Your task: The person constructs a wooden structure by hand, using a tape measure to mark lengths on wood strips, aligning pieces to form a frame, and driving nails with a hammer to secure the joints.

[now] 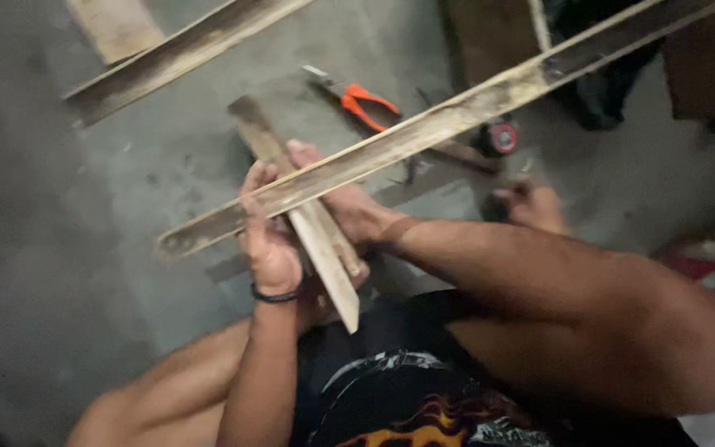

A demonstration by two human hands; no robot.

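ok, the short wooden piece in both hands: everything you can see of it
The short wooden piece is a flat, pale, worn strip, darker at its far end. It runs diagonally from upper left to a cut end at lower right. The left hand and right hand both grip its middle. The long wooden strip crosses over it.

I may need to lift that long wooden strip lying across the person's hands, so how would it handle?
The long wooden strip is thin and very long, so it probably flexes and sags when lifted at one end. Its flat faces suggest no rolling. The rough, stained surface likely grips well but may splinter.
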